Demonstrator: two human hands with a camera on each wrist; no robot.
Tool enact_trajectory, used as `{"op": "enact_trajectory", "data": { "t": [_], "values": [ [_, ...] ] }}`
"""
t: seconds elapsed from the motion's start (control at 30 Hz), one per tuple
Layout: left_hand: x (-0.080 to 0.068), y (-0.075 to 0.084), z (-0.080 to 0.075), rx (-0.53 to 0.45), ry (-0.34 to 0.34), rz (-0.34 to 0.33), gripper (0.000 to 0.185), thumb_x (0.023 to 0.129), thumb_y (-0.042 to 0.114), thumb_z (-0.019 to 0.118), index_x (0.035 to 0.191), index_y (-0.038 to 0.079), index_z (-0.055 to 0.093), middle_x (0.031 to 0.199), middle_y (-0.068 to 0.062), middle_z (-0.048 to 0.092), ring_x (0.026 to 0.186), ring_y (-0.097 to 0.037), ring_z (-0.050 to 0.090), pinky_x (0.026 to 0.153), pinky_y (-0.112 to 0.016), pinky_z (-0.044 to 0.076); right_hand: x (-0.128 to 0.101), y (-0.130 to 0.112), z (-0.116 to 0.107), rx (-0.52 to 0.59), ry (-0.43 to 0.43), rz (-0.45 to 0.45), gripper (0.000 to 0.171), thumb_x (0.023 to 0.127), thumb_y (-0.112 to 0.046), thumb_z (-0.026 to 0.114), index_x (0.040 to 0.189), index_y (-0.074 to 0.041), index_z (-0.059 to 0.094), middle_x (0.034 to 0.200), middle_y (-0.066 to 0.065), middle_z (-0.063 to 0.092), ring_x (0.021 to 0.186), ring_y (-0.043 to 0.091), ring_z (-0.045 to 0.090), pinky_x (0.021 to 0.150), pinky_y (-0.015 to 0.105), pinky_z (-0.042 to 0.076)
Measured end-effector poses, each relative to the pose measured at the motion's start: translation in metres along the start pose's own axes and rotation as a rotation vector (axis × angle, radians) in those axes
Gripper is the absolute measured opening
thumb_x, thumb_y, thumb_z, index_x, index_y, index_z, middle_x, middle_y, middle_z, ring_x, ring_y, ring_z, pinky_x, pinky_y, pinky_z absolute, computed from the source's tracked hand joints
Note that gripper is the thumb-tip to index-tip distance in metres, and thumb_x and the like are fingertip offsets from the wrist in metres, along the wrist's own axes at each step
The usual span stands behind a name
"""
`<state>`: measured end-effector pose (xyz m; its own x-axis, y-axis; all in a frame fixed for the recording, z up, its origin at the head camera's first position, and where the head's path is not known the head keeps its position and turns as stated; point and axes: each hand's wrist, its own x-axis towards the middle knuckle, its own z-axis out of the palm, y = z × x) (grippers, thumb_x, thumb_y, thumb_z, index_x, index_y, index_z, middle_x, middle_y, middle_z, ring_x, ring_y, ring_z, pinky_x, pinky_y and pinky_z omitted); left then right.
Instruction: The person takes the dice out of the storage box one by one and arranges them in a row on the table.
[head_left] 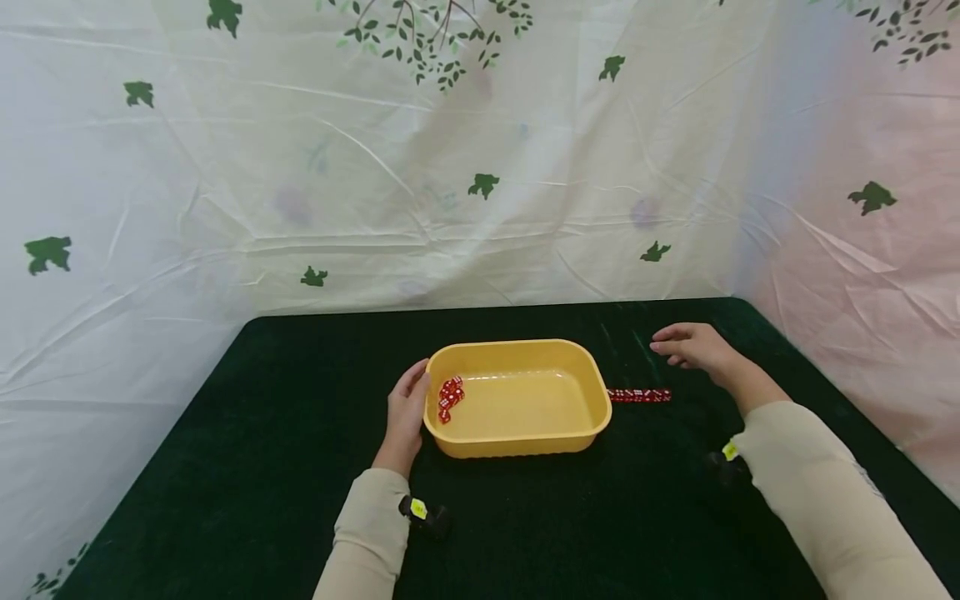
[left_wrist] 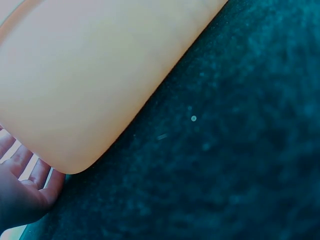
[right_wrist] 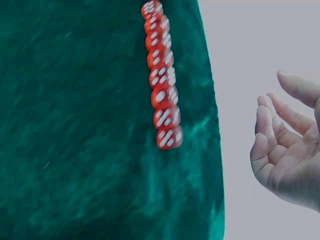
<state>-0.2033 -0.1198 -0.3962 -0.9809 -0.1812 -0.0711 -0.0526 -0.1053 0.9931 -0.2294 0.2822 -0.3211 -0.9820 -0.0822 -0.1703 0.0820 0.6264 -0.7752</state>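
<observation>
Row of red dice point(head_left: 640, 395) laid end to end on the dark green tabletop point(head_left: 300, 467), just off the right wall of the yellow tub point(head_left: 525, 442), near the table's middle and well short of its right edge. Long axis running left to right, parallel to the front edge; inner end almost touching the tub, outer end pointing toward the right edge. Seen close from the right wrist point(right_wrist: 162, 75): eight or so cubes touching face to face, white pips up, the line very slightly bowed.

Right hand point(head_left: 693, 344) hovering just behind the row's outer end, toward the far right corner, fingers point(right_wrist: 272, 132) loosely spread and gently bent, gripping nothing. Left hand point(head_left: 407, 408) flat against the tub's left wall, fingers point(left_wrist: 22, 165) together and straight, apparently steadying rather than clasping. Small heap of further red dice point(head_left: 450, 398) inside the tub at its left end.

Likely risks: a sideways brush from the right hand scattering the line, since nothing holds the cubes together; a nudge of the tub to the right pushing the inner end askew; a pinch on one end alone buckling the row.
</observation>
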Motion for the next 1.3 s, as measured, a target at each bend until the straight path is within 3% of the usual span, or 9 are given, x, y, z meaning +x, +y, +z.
{"op": "enact_trajectory", "data": {
  "t": [0.27, 0.7, 0.97, 1.3],
  "values": [
    [-0.002, 0.001, 0.003, 0.012, 0.002, -0.010, 0.034, 0.090, 0.026, 0.044, 0.123, 0.015, 0.045, 0.124, -0.005, 0.042, 0.109, -0.019, 0.043, 0.090, -0.034, 0.036, 0.014, -0.026, 0.006, -0.032, 0.000, -0.053, 0.048, 0.085, -0.033, 0.054, 0.116, 0.003, 0.046, 0.109, 0.018, 0.049, 0.086, 0.027, 0.049, 0.070, 0.029, 0.043],
    [-0.004, 0.002, 0.005, 0.010, 0.005, -0.008, 0.035, 0.091, 0.025, 0.044, 0.124, 0.013, 0.044, 0.125, -0.006, 0.042, 0.110, -0.020, 0.042, 0.091, -0.034, 0.035, 0.031, -0.069, 0.026, 0.007, -0.042, -0.109, 0.040, 0.085, -0.029, 0.054, 0.114, -0.001, 0.049, 0.111, 0.018, 0.049, 0.090, 0.030, 0.048, 0.078, 0.037, 0.040],
    [-0.003, -0.003, 0.004, 0.001, 0.008, 0.000, 0.036, 0.090, 0.026, 0.045, 0.124, 0.013, 0.045, 0.125, -0.006, 0.042, 0.111, -0.020, 0.041, 0.092, -0.034, 0.034, 0.043, -0.096, 0.054, 0.050, -0.073, -0.165, 0.033, 0.084, -0.023, 0.056, 0.111, -0.004, 0.053, 0.109, 0.016, 0.053, 0.085, 0.028, 0.050, 0.075, 0.034, 0.041],
    [-0.005, -0.005, 0.006, 0.001, 0.020, 0.002, 0.036, 0.090, 0.026, 0.045, 0.124, 0.013, 0.045, 0.125, -0.006, 0.042, 0.111, -0.021, 0.042, 0.092, -0.035, 0.034, 0.046, -0.121, 0.094, 0.116, -0.128, -0.220, 0.027, 0.083, -0.017, 0.057, 0.107, -0.004, 0.056, 0.101, 0.013, 0.055, 0.088, 0.036, 0.049, 0.080, 0.043, 0.040]
  ]
}}
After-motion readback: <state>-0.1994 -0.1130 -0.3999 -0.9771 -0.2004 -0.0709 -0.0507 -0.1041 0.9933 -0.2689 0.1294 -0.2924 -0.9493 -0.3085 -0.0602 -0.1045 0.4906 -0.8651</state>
